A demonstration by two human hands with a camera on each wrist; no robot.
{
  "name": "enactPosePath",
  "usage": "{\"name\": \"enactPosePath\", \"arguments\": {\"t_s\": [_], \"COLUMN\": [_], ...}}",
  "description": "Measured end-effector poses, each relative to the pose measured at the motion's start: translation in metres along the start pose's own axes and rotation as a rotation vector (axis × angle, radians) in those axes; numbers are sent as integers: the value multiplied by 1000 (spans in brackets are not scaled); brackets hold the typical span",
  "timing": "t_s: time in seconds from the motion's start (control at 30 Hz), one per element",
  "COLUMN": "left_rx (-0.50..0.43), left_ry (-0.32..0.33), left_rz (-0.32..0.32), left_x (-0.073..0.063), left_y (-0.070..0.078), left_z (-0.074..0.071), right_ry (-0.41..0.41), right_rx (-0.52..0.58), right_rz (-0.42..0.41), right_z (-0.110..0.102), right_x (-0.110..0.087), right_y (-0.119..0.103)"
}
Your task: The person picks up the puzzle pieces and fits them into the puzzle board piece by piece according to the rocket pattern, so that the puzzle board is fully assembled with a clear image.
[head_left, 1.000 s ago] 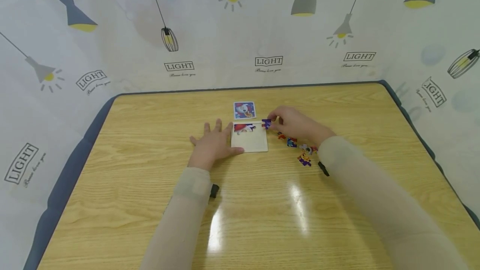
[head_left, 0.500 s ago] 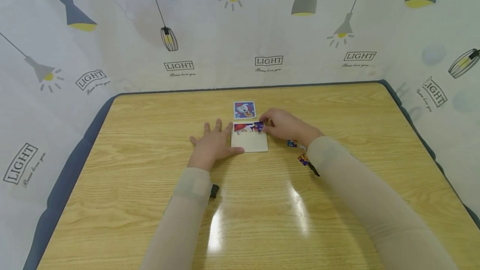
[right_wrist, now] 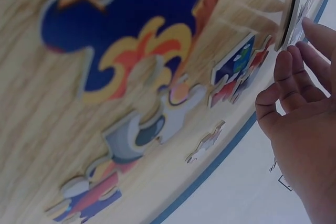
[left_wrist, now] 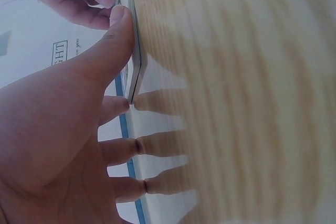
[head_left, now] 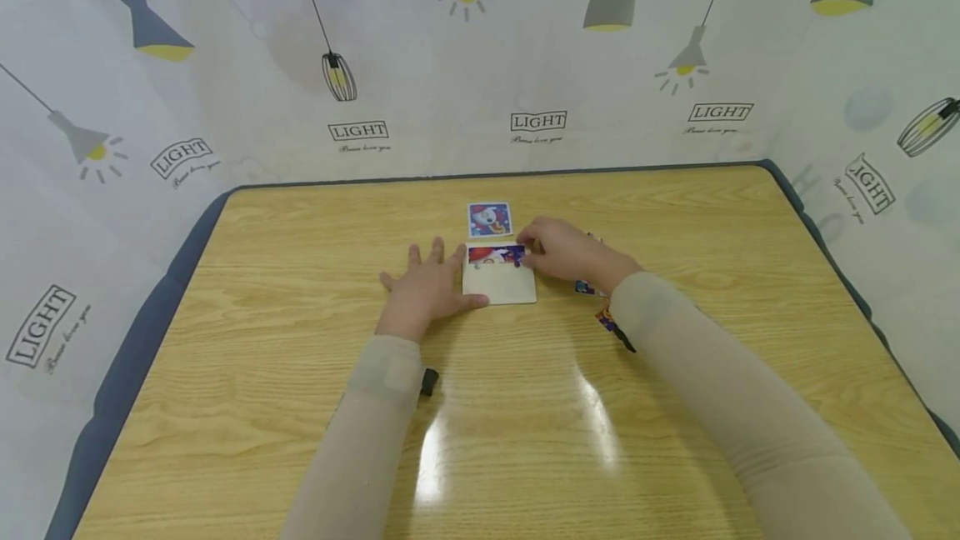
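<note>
A cream puzzle board (head_left: 498,286) lies flat on the wooden table, with a strip of joined picture pieces along its far edge. My left hand (head_left: 422,290) rests spread out at the board's left side, thumb at the near edge and index finger at the far corner. At the far right corner, the fingers of my right hand (head_left: 566,248) are bent around a purple puzzle piece (head_left: 517,255) in the strip; their contact with it is partly hidden. Loose puzzle pieces (right_wrist: 136,45) lie beside my right wrist, several of them large in the right wrist view.
A square picture card (head_left: 489,221) lies just beyond the board. Under the right forearm, another loose piece (head_left: 606,319) is partly covered by the sleeve. A printed white curtain (head_left: 450,140) rises behind the table's far edge.
My right hand has moved left, bringing the purple piece from beside the board into the strip's right end. Over the last half second it barely moves. My left hand stays put.
</note>
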State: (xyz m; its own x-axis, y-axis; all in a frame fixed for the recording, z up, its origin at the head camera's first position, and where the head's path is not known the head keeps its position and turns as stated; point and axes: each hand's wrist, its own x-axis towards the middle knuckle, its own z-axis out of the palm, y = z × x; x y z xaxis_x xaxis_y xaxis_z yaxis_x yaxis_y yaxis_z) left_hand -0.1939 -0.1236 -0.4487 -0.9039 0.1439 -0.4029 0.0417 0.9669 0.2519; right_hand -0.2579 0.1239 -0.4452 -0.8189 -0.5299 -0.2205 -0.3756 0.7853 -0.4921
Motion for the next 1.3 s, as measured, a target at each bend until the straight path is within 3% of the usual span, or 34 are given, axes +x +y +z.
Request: {"name": "enactPosePath", "arguments": {"t_s": [1.3], "left_rx": [-14], "left_ry": [-15], "left_rz": [-9], "left_x": [-3], "left_y": [2], "left_z": [-4], "right_ry": [-19], "right_rx": [-53], "right_rz": [-21], "right_z": [5], "right_x": [5], "right_y": [-4]}}
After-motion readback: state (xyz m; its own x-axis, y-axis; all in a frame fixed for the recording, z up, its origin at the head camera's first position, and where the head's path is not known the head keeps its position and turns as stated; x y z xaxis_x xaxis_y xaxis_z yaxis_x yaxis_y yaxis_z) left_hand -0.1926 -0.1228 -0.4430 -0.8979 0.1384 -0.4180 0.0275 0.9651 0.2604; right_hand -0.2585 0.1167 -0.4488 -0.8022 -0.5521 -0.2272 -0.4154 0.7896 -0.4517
